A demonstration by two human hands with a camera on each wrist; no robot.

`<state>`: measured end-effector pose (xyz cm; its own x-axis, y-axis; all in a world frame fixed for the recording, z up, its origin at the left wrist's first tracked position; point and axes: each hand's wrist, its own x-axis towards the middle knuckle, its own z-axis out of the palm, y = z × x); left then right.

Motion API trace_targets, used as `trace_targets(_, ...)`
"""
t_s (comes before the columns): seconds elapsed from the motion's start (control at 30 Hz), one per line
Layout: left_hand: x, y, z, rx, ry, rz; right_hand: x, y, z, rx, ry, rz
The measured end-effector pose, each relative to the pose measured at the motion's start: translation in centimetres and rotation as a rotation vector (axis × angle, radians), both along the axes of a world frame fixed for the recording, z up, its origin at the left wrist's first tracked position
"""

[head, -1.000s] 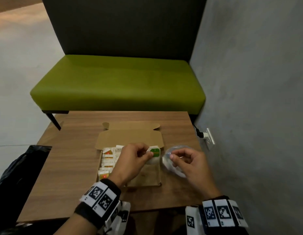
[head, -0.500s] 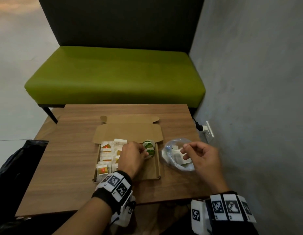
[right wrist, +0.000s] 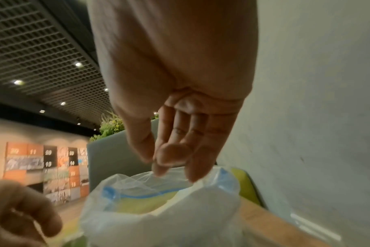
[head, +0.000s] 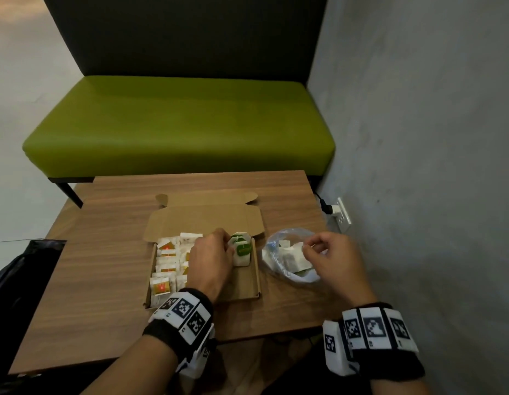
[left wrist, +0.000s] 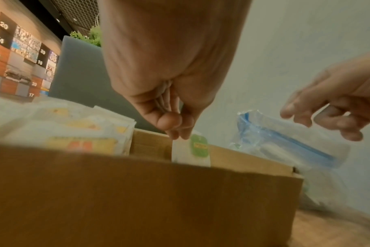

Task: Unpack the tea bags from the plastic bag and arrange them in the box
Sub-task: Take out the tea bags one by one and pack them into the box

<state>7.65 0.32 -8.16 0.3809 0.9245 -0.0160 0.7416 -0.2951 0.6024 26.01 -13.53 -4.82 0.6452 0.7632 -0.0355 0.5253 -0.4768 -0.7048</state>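
Observation:
An open cardboard box (head: 243,295) (left wrist: 137,192) lies on the wooden table (head: 105,280). Rows of white tea bags with orange labels (head: 167,263) (left wrist: 84,143) fill its left side. Two green-labelled tea bags (head: 242,250) (left wrist: 197,148) stand at the box's far right. My left hand (head: 229,243) (left wrist: 177,133) is inside the box and pinches the top of the front green one. To the right of the box sits the clear plastic bag (head: 287,269) (left wrist: 285,143) (right wrist: 158,208) with white tea bags inside. My right hand (head: 307,246) (right wrist: 156,163) hovers at its mouth, fingers loosely curled, holding nothing.
A green bench (head: 176,129) stands beyond the table, and a grey wall runs close along the right. A wall socket with a black plug (head: 343,215) sits just past the table's right edge. A black bag (head: 19,280) lies at the left.
My left hand has lowered the green-labelled tea bag from above the box into its far right part. My right hand has risen a little over the bag's mouth.

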Motion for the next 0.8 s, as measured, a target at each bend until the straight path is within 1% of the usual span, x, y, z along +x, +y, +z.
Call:
trace_targets(0.07, 0.3, -0.4, 0.8, 0.057, -0.027, -0.009, 0.1, 0.8, 0.0, -0.203, -0.105, 0.072)
trace_targets(0.1, 0.5, -0.8, 1.3, 0.09, -0.055, -0.029, 0.0, 1.2, -0.1, -0.274, -0.152, 0.09)
trace_targets(0.17, 1.2, -2.0, 2.4, 0.139, -0.111, -0.139, -0.3, 2.0, -0.3, -0.362, -0.245, 0.093)
trace_targets(0.23, 1.9, -3.2, 3.0, 0.146, -0.13, -0.328, -0.8, 2.5, -0.3, -0.397, -0.315, 0.084)
trace_targets(0.3, 2.5, -3.8, 3.2, 0.172, -0.072, -0.475, -1.3, 2.5, 0.0, -0.43, -0.381, 0.095)
trace_targets(0.37, 2.9, -4.0, 3.3, 0.158, -0.008, -0.526, -1.9, 2.5, 0.1, -0.446, -0.453, 0.129)
trace_targets(0.43, 3.1, -4.0, 3.2, 0.131, 0.023, -0.546, -2.1, 2.4, -0.2, -0.424, -0.497, 0.153)
trace_targets(0.57, 2.9, -3.8, 2.7, 0.115, 0.016, -0.547, -2.2, 2.2, -0.8, -0.432, -0.512, 0.133)
trace_targets(0.67, 2.9, -3.6, 2.5, 0.08, 0.021, -0.543, -2.2, 1.8, -1.3, -0.381, -0.476, 0.106)
trace_targets(0.73, 2.9, -3.5, 2.5, 0.058, 0.017, -0.54, -2.0, 1.1, -1.4, -0.318, -0.404, 0.056)
trace_targets(0.8, 2.9, -3.4, 2.5, 0.028, 0.003, -0.532, -1.7, 0.0, -1.3, -0.2, -0.259, -0.013)
